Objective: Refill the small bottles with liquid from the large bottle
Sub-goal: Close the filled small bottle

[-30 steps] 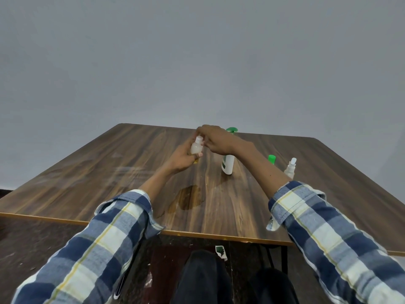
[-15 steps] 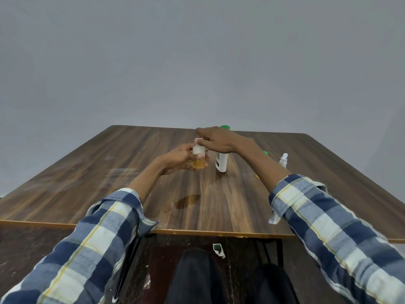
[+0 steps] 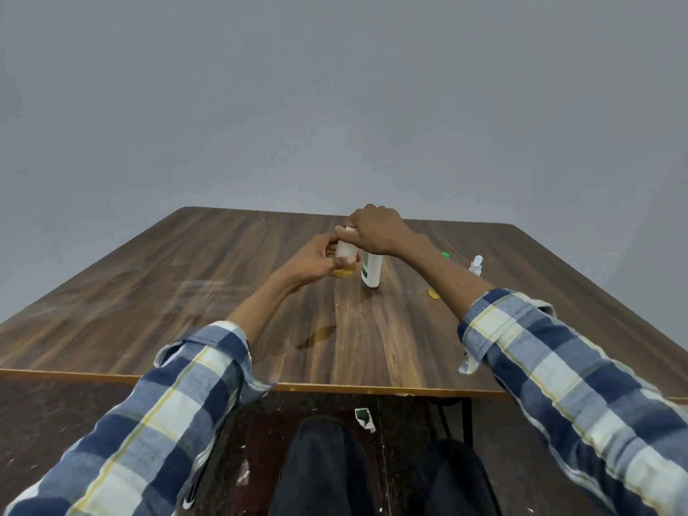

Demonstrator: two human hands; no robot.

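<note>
Wood-grain table (image 3: 208, 277) carries the whole scene, with both arms stretched out over it from plaid sleeves rolled back off the forearms. The left hand (image 3: 314, 260) is held above the tabletop, palm turned inward, its fingers curled round the body of a small bottle (image 3: 344, 255) whose lower part shows amber liquid. The right hand (image 3: 376, 230) comes over from the other side with the wrist bent down, knuckles uppermost, and its fingertips pinch the white top of that same small bottle (whether the cap is tight or loose cannot be told).

Just behind the two hands, and partly hidden by the right wrist, the large bottle (image 3: 372, 271) stands upright on the table, white with a green label strip. Further to the right, well apart from the hands, a second small bottle (image 3: 475, 265) with a white nozzle stands upright, and near it a green cap (image 3: 445, 255) peeks out from behind the right forearm. A small yellow spot (image 3: 433, 293) lies on the wood beside that forearm. A dark wet patch (image 3: 316, 335) marks the table nearer the front edge.
</note>
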